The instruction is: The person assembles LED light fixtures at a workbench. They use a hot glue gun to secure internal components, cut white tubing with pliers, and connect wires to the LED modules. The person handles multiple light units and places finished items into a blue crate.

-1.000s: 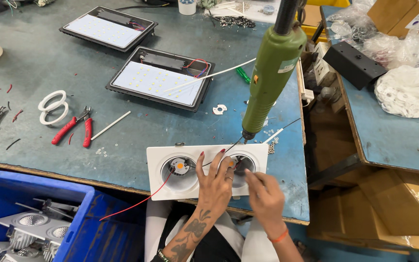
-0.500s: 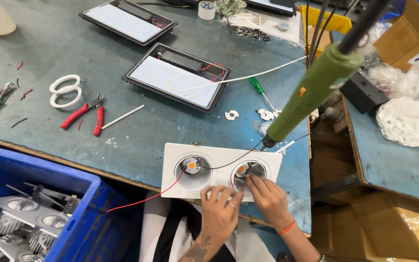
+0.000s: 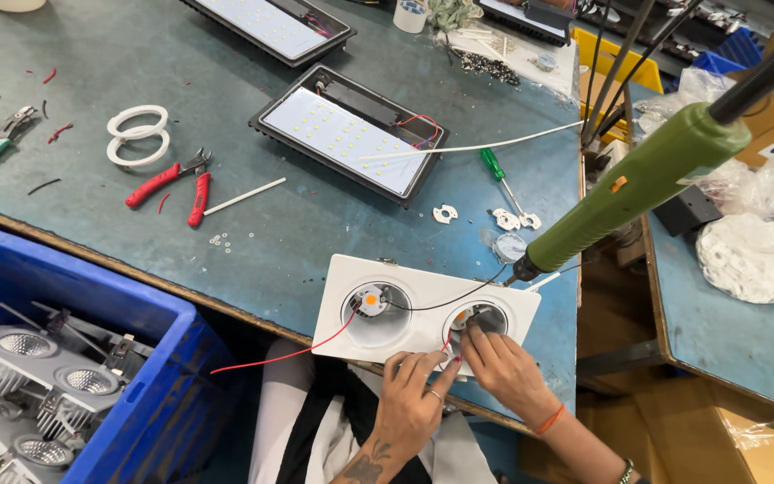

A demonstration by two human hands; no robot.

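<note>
Here both hands, left (image 3: 412,403) and right (image 3: 505,369), pinch something hidden at the white housing's (image 3: 423,314) right opening.

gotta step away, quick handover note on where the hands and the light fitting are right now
Left hand: fingers on the near edge of the white twin light housing, nothing gripped.
Right hand: fingertips in the housing's right opening, at the wires.
Housing lies on the table's near edge; a red wire trails off the left opening, a black wire links both.
Green powered screwdriver hangs above, unheld.
Wiring looks unfinished.
</note>
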